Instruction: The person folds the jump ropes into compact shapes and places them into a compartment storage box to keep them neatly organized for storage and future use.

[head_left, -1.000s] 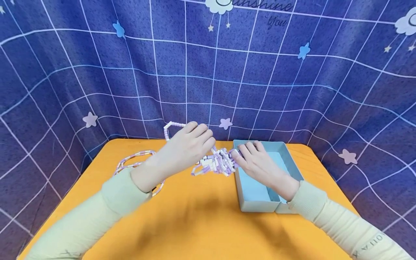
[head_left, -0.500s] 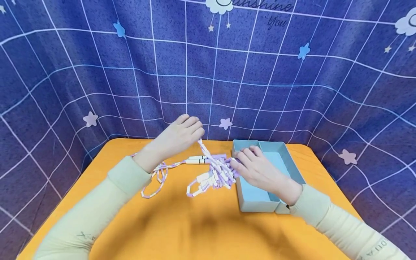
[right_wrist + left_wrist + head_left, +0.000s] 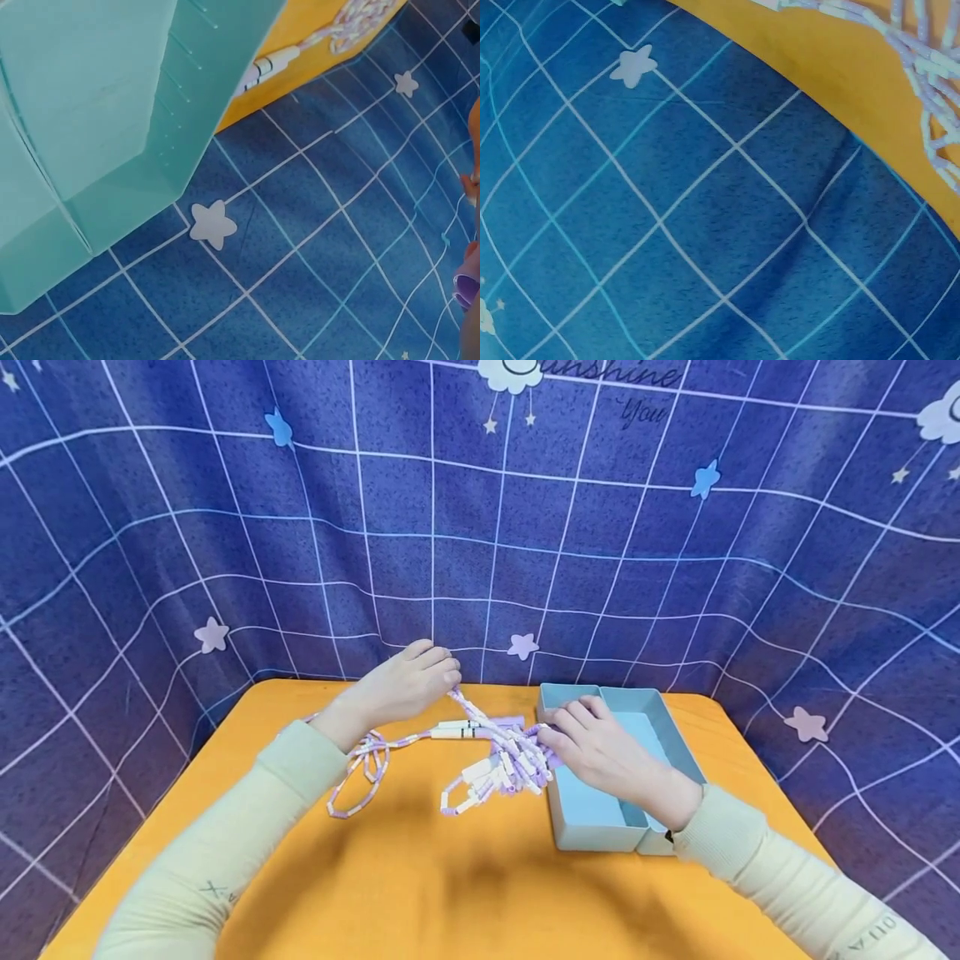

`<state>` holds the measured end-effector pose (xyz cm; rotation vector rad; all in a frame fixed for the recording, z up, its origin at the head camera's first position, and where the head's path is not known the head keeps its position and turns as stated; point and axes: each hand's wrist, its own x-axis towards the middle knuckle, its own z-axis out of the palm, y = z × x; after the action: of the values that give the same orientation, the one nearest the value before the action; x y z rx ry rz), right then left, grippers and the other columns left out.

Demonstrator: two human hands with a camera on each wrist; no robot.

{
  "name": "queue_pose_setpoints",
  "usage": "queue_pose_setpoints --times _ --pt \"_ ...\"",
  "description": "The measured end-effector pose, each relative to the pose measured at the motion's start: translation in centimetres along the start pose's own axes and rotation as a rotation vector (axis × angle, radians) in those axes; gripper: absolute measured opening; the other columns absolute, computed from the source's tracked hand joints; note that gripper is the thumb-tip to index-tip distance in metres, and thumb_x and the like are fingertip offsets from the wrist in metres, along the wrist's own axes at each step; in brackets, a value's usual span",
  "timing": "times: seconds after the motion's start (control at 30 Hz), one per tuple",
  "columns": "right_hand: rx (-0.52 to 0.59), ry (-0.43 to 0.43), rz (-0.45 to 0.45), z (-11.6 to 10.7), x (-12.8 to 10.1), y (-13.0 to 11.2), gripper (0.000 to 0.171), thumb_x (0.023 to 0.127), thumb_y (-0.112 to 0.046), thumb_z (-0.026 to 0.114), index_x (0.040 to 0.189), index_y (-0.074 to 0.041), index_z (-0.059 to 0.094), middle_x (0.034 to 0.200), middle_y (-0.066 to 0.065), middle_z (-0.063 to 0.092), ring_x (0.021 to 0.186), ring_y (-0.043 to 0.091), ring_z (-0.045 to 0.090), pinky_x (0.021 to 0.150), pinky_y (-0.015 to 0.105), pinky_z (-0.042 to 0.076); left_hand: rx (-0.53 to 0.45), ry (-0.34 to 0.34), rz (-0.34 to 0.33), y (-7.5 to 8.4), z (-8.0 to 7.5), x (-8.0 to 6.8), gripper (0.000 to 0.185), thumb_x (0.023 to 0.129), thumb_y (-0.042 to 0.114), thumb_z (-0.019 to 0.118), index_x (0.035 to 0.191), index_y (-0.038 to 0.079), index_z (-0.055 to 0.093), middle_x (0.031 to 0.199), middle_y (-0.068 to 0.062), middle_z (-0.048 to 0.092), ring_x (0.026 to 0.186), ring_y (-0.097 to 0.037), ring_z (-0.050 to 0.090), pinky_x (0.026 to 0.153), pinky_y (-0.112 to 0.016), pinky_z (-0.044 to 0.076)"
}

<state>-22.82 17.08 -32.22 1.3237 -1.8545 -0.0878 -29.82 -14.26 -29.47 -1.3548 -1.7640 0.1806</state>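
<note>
A purple-and-white beaded jump rope (image 3: 517,760) hangs bunched between the two hands in the head view. My left hand (image 3: 408,681) pinches strands of it, which slant down to the bunch. On the bunch's other side, my right hand (image 3: 600,747) grips the gathered end beside the box. White-and-purple jump rope handles (image 3: 453,731) with black bands lie behind the bunch, joined to a loose beaded coil (image 3: 360,777) under the left wrist. In the right wrist view a hollow purple tube end (image 3: 468,281) shows by the hand at the right edge.
A pale blue divided box (image 3: 592,835) stands on the right of the orange-covered table (image 3: 420,877), beneath the right hand and wrist. Behind the table hangs a dark blue curtain (image 3: 465,568) with a white grid and stars.
My left hand has moved left, drawing strands out of the bunch. The handles on the table have come into view, and the bunch hangs lower. My right hand has sunk slightly.
</note>
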Motion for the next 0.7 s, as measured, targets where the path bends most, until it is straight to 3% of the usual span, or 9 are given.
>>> queue_pose_setpoints --times 0.13,0.27,0.47,0.7 --pt "0.021 -0.013 0.008 -0.1 -0.2 0.2 0.024 0.103 -0.014 0.028 0.108 -0.007 0.050 0.104 0.010 0.058 0.093 0.027 0.052 0.083 0.042 0.039 0.017 0.119 0.086 -0.3 0.0 -0.2 0.013 0.095 0.004 0.043 0.091 0.002 0.056 0.096 -0.012 0.064 0.092 -0.026 0.059 0.084 -0.036 0.048" --pt "0.027 -0.001 0.006 -0.2 -0.4 0.3 0.025 0.103 -0.014 0.027 0.106 -0.007 0.050 0.103 0.010 0.057 0.092 0.027 0.051 0.083 0.042 0.039 0.032 0.186 0.104 -1.0 -0.2 -0.7 0.020 0.096 0.001 0.041 0.083 0.001 0.056 0.090 -0.013 0.064 0.086 -0.026 0.062 0.080 -0.034 0.051" --pt "0.037 0.034 -0.011 -0.3 -0.5 0.3 0.023 0.103 -0.015 0.028 0.106 -0.006 0.050 0.101 0.009 0.056 0.088 0.026 0.051 0.081 0.042 0.039 0.021 0.157 0.076 -1.9 0.2 -2.3 0.019 0.093 0.002 0.042 0.096 -0.001 0.061 0.096 -0.015 0.066 0.091 -0.028 0.062 0.081 -0.037 0.050" --pt "0.046 0.046 -0.008 -0.5 -0.1 0.3 0.021 0.103 -0.014 0.028 0.100 -0.007 0.048 0.100 0.009 0.056 0.087 0.026 0.051 0.082 0.042 0.040 -0.049 0.102 0.039 -0.9 1.2 -2.6 0.026 0.095 0.003 0.041 0.110 -0.002 0.061 0.115 -0.014 0.065 0.101 -0.027 0.062 0.088 -0.037 0.048"
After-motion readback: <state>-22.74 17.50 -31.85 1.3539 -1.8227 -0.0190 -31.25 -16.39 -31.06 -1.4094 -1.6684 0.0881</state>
